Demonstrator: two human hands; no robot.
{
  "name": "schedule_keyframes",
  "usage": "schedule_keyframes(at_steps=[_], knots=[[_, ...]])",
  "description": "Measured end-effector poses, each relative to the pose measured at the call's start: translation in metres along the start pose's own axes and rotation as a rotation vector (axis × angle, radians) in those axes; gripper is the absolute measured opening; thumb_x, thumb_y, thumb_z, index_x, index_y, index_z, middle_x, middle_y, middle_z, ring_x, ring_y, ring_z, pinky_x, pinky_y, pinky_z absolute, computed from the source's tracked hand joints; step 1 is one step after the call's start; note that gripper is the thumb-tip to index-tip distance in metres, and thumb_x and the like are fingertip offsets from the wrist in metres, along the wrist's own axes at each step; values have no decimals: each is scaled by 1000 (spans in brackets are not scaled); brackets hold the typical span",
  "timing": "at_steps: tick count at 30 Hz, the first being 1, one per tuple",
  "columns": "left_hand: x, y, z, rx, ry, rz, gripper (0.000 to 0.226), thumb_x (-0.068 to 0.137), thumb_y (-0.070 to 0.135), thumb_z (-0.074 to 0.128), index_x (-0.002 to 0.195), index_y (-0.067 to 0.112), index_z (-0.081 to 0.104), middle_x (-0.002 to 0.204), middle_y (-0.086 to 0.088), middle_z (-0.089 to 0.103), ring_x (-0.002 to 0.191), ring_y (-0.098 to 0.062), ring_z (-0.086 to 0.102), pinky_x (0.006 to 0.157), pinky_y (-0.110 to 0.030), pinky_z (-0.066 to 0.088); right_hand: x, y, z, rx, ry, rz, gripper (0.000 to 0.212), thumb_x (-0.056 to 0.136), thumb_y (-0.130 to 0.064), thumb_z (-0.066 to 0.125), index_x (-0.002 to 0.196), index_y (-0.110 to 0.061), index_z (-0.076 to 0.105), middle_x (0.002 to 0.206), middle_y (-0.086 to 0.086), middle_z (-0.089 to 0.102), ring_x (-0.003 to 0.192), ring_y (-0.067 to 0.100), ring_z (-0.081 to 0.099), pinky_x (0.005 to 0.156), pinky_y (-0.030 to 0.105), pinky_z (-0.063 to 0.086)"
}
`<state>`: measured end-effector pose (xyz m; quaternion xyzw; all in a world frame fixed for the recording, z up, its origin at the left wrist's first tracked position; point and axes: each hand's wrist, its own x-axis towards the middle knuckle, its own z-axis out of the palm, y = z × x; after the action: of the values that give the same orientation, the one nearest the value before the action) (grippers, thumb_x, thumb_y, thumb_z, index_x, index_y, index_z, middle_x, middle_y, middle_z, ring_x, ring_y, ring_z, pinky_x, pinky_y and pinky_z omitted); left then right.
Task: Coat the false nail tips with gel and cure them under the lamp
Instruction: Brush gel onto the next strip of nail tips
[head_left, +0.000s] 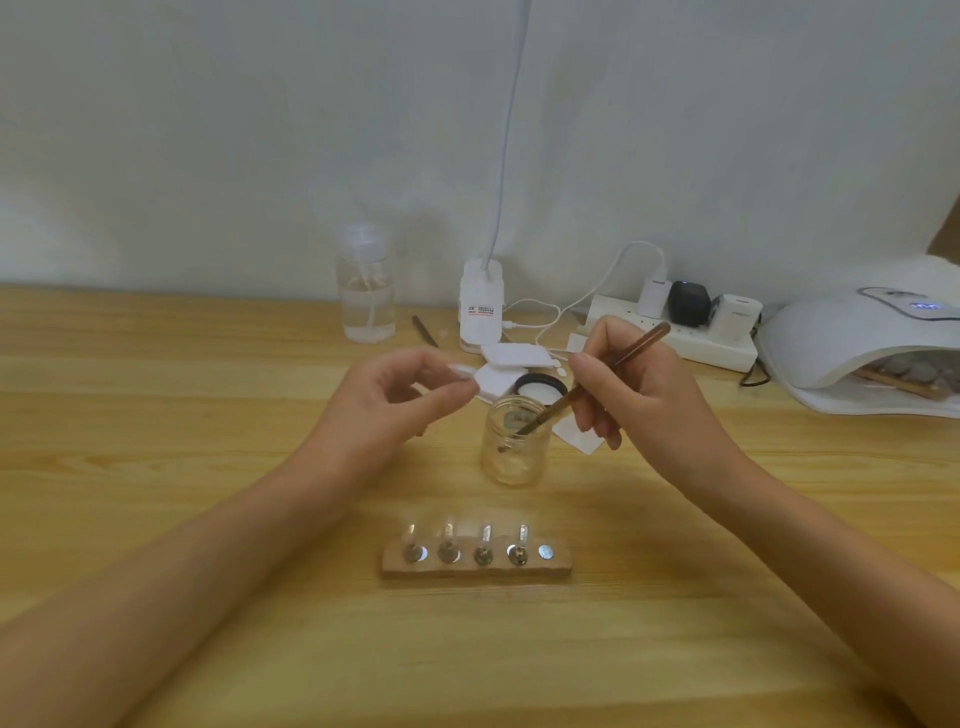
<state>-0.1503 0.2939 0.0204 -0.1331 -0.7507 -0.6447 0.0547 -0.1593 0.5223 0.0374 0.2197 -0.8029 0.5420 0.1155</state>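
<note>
Little of the writing here can be read. The white clip-on lamp base (480, 306) at the back of the pale wooden worktop (156, 415) carries a label in red and dark print too small for us to make out. The white plug-in charger (737, 312) on the white power strip (722, 353) bears faint grey lettering, and the white domed curing lamp (831, 338) at far right shows a glowing blue display we cannot read. Our left hand (400, 400) pinches a clear false nail tip (461, 371) between thumb and fingertips, raised above the worktop. Our right hand (644, 389) grips a slim brown brush (641, 345), its lower end dipped into the open clear glass jar (514, 457) between the hands. The jar hides part of a black-rimmed lid (540, 387), and the hands cover part of a stack of white square pads (514, 358). Nearest us, a small wooden holder block (475, 570) carries four more nail tips (486, 534) on metal stands (483, 556). A clear pump bottle (366, 306) stands back left.
</note>
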Motion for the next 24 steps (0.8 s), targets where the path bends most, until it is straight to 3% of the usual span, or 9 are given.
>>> schedule_keyframes(at_steps=[6, 12, 14, 19, 24], knots=[[-2, -10, 2, -71, -53, -24, 17, 69, 39, 73, 80, 27, 77, 74, 7, 70, 57, -3, 54, 52, -13, 43, -1, 3, 6, 31, -18, 21, 21, 100, -12, 53, 84, 0, 50, 58, 6, 62, 46, 12, 52, 44, 22, 44], [-2, -15, 3, -70, -16, -5, 13, 72, 32, 73, 83, 25, 77, 92, 8, 74, 63, -3, 59, 53, -14, 44, -3, 7, -3, 192, 147, 45, 24, 102, -17, 51, 78, -13, 49, 57, 3, 60, 47, 13, 50, 43, 20, 41], [-2, -16, 5, -45, -6, 8, 5, 77, 25, 75, 82, 25, 76, 93, 8, 74, 62, -3, 60, 52, -14, 44, -6, 12, -3, 272, 200, 102, 24, 101, -22, 51, 78, -15, 50, 56, 1, 59, 48, 12, 49, 42, 19, 40], [-1, -21, 6, 55, 3, 48, 13, 82, 15, 77, 86, 26, 71, 93, 7, 73, 55, -6, 59, 49, -15, 41, -12, 22, 0, 536, 244, 258, 23, 89, -34, 58, 76, -16, 53, 56, 1, 56, 49, 9, 49, 42, 18, 39], [0, -23, 8, 77, -19, 73, 9, 82, 15, 77, 80, 23, 72, 91, 9, 72, 53, -5, 57, 53, -12, 44, -12, 27, 0, 620, 244, 275, 24, 98, -17, 53, 75, -16, 49, 57, 0, 56, 52, 8, 53, 42, 18, 40]])
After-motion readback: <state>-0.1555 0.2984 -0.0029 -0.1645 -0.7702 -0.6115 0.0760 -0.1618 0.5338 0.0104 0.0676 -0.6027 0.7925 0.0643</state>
